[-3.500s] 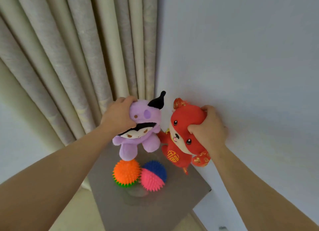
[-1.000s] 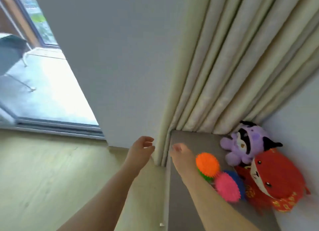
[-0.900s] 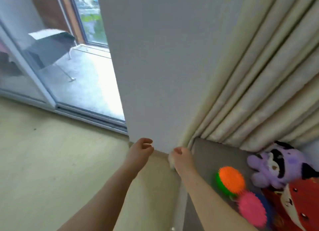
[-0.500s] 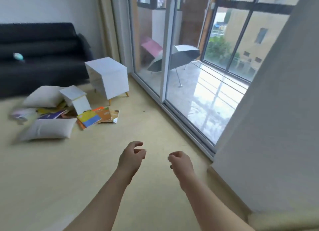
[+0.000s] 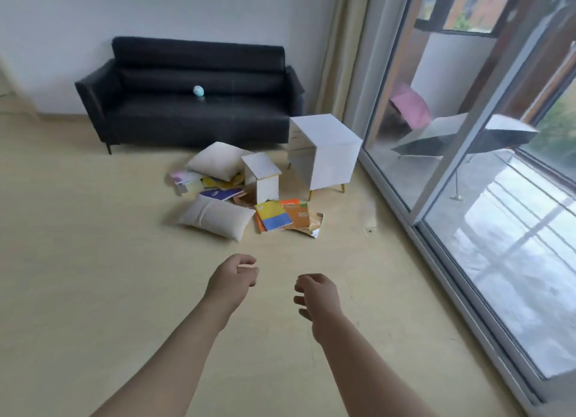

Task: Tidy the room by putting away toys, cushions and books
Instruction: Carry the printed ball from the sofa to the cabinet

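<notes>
Presently, head view, one entry per item.

Left hand [image 5: 232, 279]: held out over the bare floor [image 5: 93, 261] at near centre. Its grip is slack, the fingers loosely curled, and it holds nothing.

Right hand [image 5: 318, 295]: just right of the left hand and apart from it. Its grip is likewise slack, the fingers loosely curled round nothing.

Near cushion [image 5: 215, 217]: cream, lying flat on the floor, far beyond both hands.

Far cushion [image 5: 218, 161]: cream, propped on a heap of yellow books [image 5: 218, 183], close in front of the black sofa [image 5: 193, 105].

Purple book [image 5: 221, 194]: on the floor between the two cushions.

Yellow-and-blue book [image 5: 273, 215]: on the floor just right of the near cushion, overlapping an orange book [image 5: 297, 214] on its right.

Pale book [image 5: 184, 178]: at the left edge of the heap; its cover is too blurred to read.

Pale blue toy [image 5: 198, 91]: small and rounded, on the sofa seat against the backrest.

Small white stool [image 5: 261, 176]: standing among the books, right of the far cushion.

White bedside cabinet [image 5: 324, 148]: on short legs, right of the stool, beside the sofa's right arm.

Sliding glass door [image 5: 498, 229]: along the right side, with a cream curtain [image 5: 336, 58] at its far end. An open umbrella [image 5: 452, 133] lies outside behind the glass.
</notes>
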Tool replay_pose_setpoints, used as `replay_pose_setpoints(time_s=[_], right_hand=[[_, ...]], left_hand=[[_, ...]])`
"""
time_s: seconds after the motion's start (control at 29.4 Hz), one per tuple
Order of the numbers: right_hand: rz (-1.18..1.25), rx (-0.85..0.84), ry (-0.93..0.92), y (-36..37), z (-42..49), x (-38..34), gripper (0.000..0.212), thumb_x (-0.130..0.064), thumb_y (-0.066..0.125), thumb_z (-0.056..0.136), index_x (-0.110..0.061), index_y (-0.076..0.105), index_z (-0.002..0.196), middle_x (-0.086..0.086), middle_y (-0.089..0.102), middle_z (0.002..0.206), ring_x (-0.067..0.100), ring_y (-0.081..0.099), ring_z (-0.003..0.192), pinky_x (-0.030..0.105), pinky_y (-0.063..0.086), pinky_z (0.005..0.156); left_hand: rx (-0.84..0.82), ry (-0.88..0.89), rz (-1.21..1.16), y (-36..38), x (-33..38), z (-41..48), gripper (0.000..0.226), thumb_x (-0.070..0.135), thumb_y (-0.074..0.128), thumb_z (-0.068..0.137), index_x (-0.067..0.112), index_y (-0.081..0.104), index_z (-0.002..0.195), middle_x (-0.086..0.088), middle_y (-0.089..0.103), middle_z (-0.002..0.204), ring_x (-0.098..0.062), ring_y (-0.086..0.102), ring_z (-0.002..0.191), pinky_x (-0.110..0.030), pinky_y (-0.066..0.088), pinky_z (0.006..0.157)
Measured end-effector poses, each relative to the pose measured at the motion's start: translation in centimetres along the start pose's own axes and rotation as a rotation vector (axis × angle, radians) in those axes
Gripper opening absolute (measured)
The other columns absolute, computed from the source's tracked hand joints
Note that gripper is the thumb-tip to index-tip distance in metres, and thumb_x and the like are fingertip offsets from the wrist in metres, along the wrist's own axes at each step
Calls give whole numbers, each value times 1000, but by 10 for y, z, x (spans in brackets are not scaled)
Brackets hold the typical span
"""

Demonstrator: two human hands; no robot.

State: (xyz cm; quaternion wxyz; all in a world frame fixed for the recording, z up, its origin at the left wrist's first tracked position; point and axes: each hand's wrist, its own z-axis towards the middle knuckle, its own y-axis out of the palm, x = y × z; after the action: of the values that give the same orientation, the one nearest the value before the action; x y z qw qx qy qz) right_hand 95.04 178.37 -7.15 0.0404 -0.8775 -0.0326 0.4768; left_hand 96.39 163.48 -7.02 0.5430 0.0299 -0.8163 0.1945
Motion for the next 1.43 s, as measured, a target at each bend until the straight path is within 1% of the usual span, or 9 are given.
replay_pose_setpoints(time_s=[0.17, 0.34, 0.54, 0.71, 0.88, 1.02, 1.12, 1.26, 1.43], right_hand=[[9, -83, 53, 64, 43, -34, 11, -13, 49, 90, -18, 55, 82, 2, 58, 84, 20, 57, 78, 28, 41, 68], [27, -159, 28, 167, 137, -102, 11, -13, 48, 91, -19, 55, 84, 1, 60, 86, 19, 58, 80, 31, 43, 75], [12, -171, 36, 270, 241, -201, 8, -13, 47, 92, -17, 55, 90, 4, 60, 89, 20, 56, 81, 26, 42, 65], [-17, -187, 80, 360, 303, -246, 12, -18, 47, 94, -17, 56, 102, 5, 63, 94, 20, 60, 84, 27, 46, 66], [-30, -194, 75, 488, 371, -295, 10, -10, 45, 92, -16, 52, 88, 4, 59, 85, 19, 57, 78, 30, 44, 69], [-17, -178, 92, 598, 416, -328, 8, -13, 47, 94, -14, 53, 98, 5, 61, 88, 19, 58, 78, 32, 47, 73], [-19, -164, 156, 701, 452, -358, 7, -14, 48, 94, -15, 54, 96, 4, 61, 88, 20, 59, 79, 32, 47, 73], [-5, -118, 184, 751, 481, -379, 13, -13, 46, 94, -17, 53, 84, 4, 60, 84, 19, 58, 76, 29, 45, 66], [31, -112, 286, 858, 558, -410, 14, -12, 46, 93, -14, 53, 82, 4, 58, 82, 18, 55, 69, 27, 41, 61]], left_hand=[[31, -82, -64, -46, -9, 48, 16, 11, 54, 87, 18, 61, 100, -4, 63, 82, -23, 59, 84, -29, 43, 70], [147, -98, -105, -112, 9, 177, 14, 12, 54, 89, 18, 60, 100, -3, 63, 90, -23, 64, 96, -30, 45, 70], [187, -119, -164, -175, 62, 318, 16, 12, 53, 89, 17, 60, 103, -4, 62, 90, -21, 62, 89, -30, 44, 70], [204, -181, -228, -237, 70, 407, 12, 14, 54, 91, 18, 60, 100, -4, 63, 94, -20, 62, 86, -30, 44, 71], [279, -170, -162, -341, 66, 525, 13, 14, 55, 87, 23, 62, 93, -2, 65, 87, -25, 65, 92, -29, 43, 71], [275, -174, -195, -422, 69, 612, 15, 12, 54, 87, 26, 59, 84, -4, 65, 89, -21, 65, 82, -28, 42, 68], [271, -198, -195, -505, 71, 697, 15, 12, 55, 87, 25, 59, 83, -2, 64, 88, -18, 64, 77, -27, 42, 65], [218, -225, -191, -547, 84, 745, 15, 12, 54, 88, 25, 59, 85, -1, 63, 90, -16, 64, 77, -27, 42, 65], [196, -280, -175, -618, 83, 864, 15, 11, 53, 89, 25, 59, 89, -4, 64, 94, -19, 65, 81, -27, 42, 67]])
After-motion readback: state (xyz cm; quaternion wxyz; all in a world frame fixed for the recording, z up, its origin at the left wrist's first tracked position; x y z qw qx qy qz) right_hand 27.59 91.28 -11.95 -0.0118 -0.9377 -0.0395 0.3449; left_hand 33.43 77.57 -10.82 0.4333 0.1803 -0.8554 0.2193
